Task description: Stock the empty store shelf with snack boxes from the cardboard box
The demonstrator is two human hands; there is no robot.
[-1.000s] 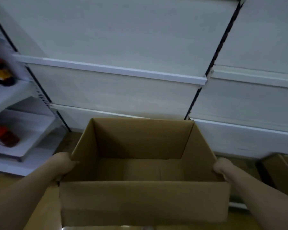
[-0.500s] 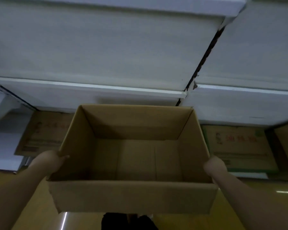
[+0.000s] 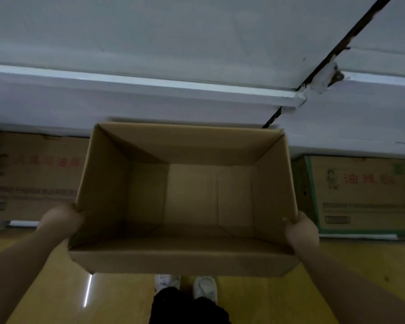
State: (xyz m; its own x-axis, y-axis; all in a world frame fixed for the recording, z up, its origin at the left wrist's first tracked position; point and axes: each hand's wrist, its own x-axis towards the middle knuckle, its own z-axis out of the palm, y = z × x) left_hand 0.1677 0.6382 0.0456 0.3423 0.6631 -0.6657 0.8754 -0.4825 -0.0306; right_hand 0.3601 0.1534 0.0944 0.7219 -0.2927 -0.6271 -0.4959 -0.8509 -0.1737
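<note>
An open, empty cardboard box point(image 3: 185, 199) was held above the yellow floor point(image 3: 360, 265), in front of the white shelf point(image 3: 150, 85). The left hand point(image 3: 61, 218) gripped its left wall and the right hand point(image 3: 302, 232) gripped its right wall, fingers curled over the rims.

Both arms reach forward and a bit inward. Left hand point(image 3: 62, 218) grips the left wall of the cardboard box point(image 3: 185, 260), fingers curled over the rim; right hand point(image 3: 302, 231) grips the right wall likewise.
</note>
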